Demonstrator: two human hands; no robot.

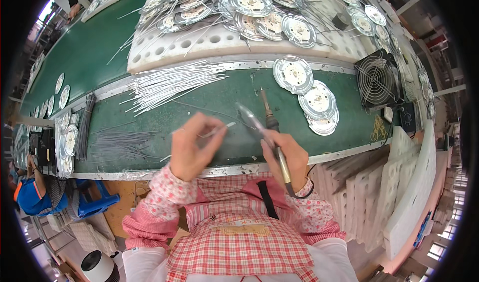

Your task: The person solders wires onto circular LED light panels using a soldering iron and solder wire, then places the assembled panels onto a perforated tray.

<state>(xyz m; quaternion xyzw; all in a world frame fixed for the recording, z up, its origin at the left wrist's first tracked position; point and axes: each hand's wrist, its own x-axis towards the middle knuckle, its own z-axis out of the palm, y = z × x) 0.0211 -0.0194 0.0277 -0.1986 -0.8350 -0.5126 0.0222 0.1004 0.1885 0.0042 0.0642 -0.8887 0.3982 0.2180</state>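
Observation:
My left hand (192, 144) is closed in a pinch above the near part of the green bench, with a thin light wire (212, 131) between its fingers. The wire's pale end points right. My right hand (288, 157) is closed around a soldering iron (268, 111), whose cord loops over the wrist. A silvery pointed tool (248, 116), smeared by motion, also reaches from that hand; its kind is unclear. White wires (172, 85) lie in a pile beyond my left hand, and grey wires (124, 142) are spread to its left.
Round metal discs with pale centres (293, 75) overlap at the right. More discs crowd a white foam board (169, 50) at the back. A black fan (378, 80) stands far right, near yellow rubber bands (377, 130). Foam boards (369, 187) lean below the bench edge. Other people work at the left.

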